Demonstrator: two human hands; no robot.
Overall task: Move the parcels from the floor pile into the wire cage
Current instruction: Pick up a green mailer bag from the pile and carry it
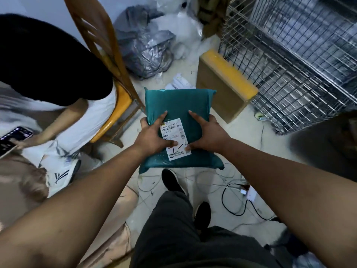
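I hold a soft green plastic parcel (179,105).
My left hand (152,136) and right hand (208,134) grip it between them, thumbs on top.

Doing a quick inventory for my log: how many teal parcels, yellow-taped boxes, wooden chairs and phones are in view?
Teal parcel: 1
Yellow-taped box: 1
Wooden chair: 1
Phone: 1
Total: 4

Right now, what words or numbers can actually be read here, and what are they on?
"2-7", roughly: black marker scrawl on the white label of the teal parcel; uncertain.
Printed lines and barcode on that label: too small to read.
Phone screen: blurred, unreadable.
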